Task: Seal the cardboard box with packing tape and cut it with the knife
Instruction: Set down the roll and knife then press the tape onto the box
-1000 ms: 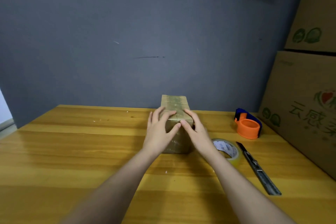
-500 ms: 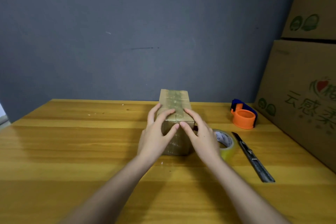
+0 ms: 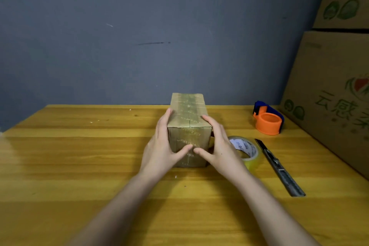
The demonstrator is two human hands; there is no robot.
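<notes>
Grey wall (image 3: 139, 36) rises behind a yellow wooden table (image 3: 79, 166), and two big printed cardboard cartons (image 3: 329, 96) are stacked at three o'clock. At the table's centre stands the small brown cardboard box (image 3: 188, 114), its long side running toward twelve o'clock, glossy tape already along the top seam and down the near end. The left hand (image 3: 161, 152) cups its nine o'clock side, the right hand (image 3: 217, 150) its three o'clock side, fingers spread flat against the cardboard, both thumbs pressing the near face. Just beside the right wrist lies the clear packing tape roll (image 3: 248, 151). An orange and blue tape dispenser (image 3: 267, 118) sits at two o'clock, and the dark metal utility knife (image 3: 279, 166) lies at four o'clock, untouched.
</notes>
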